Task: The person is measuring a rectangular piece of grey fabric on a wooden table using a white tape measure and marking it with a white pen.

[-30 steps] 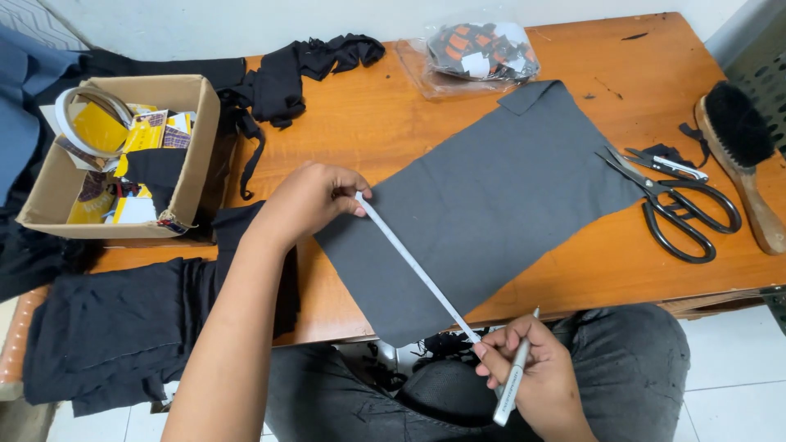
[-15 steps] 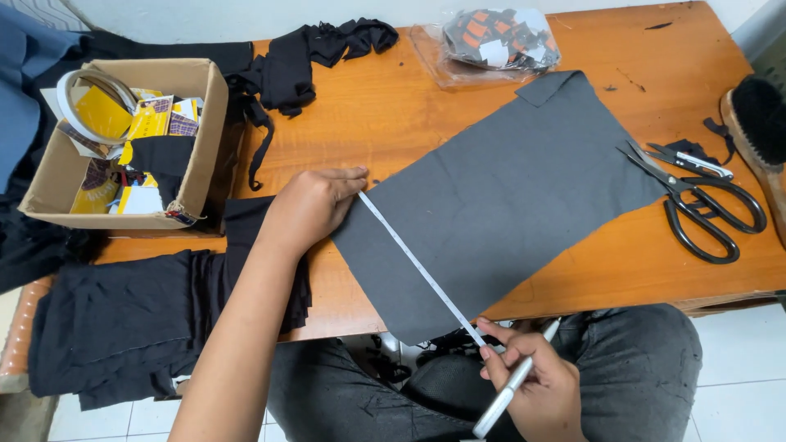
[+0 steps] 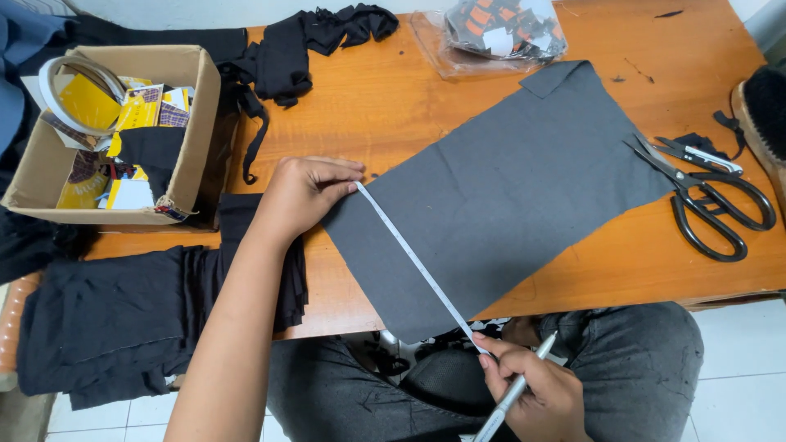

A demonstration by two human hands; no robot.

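The left hand (image 3: 304,193) pinches one end of a white tape (image 3: 417,263) at the far edge of the grey cloth (image 3: 508,196). The right hand (image 3: 532,385) pinches the other end past the near edge and grips a pen (image 3: 509,399) too. The tape lies tight across the cloth on the table (image 3: 393,106). The cloth hangs over the table edge, so it could slide if the tape pulls it. The full right hand could drop the pen. Scissors (image 3: 704,200) lie near.
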